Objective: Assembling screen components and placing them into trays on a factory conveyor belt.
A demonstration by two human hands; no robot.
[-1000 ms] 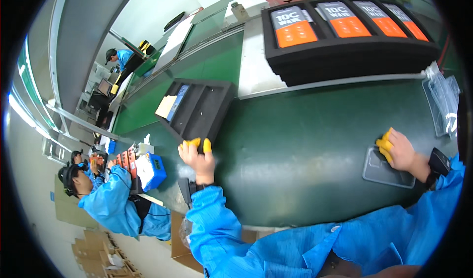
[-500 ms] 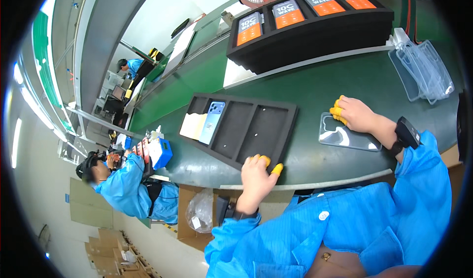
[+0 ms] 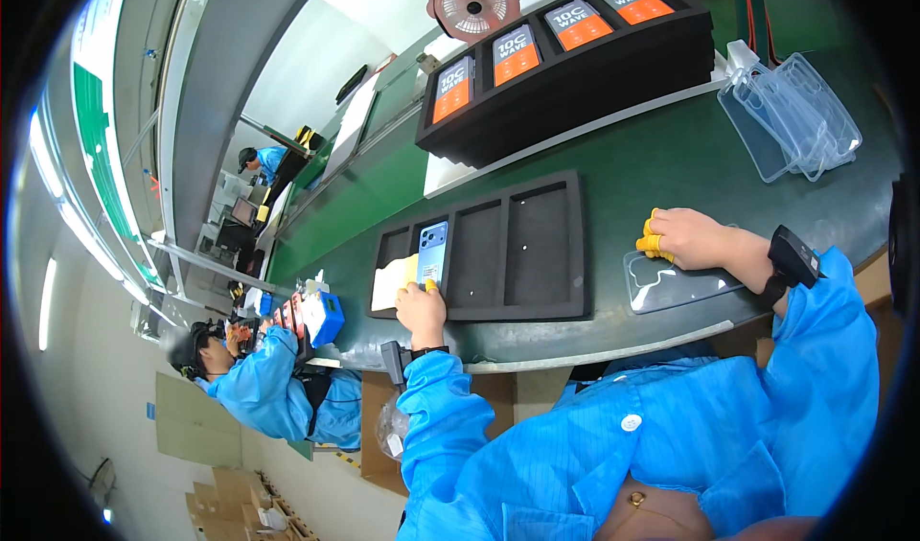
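My left hand [image 3: 422,313], with yellow finger covers, is closed at the lower end of a blue phone [image 3: 433,241]. The phone lies in a compartment of a black foam tray [image 3: 541,312], and my fingers hide its bottom edge. Beside it on the left is a cream-coloured sheet or card [image 3: 394,277]. Over on the right, my right hand [image 3: 688,238] has its covered fingers curled at the upper edge of a clear phone case [image 3: 666,290] that rests on the green table. The exact pinch on the case is partly hidden.
Stacked black trays [image 3: 575,95] with grey-and-orange packs stand at the back. A pile of clear cases [image 3: 797,119] lies at the far right, and a pink fan [image 3: 472,2] sits behind. To the left a co-worker [image 3: 273,378] in blue works near a blue box [image 3: 324,319].
My left hand has moved left from the tray's near right corner to the phone's lower end. The tray has turned and shifted slightly. My right hand stays at the clear case.
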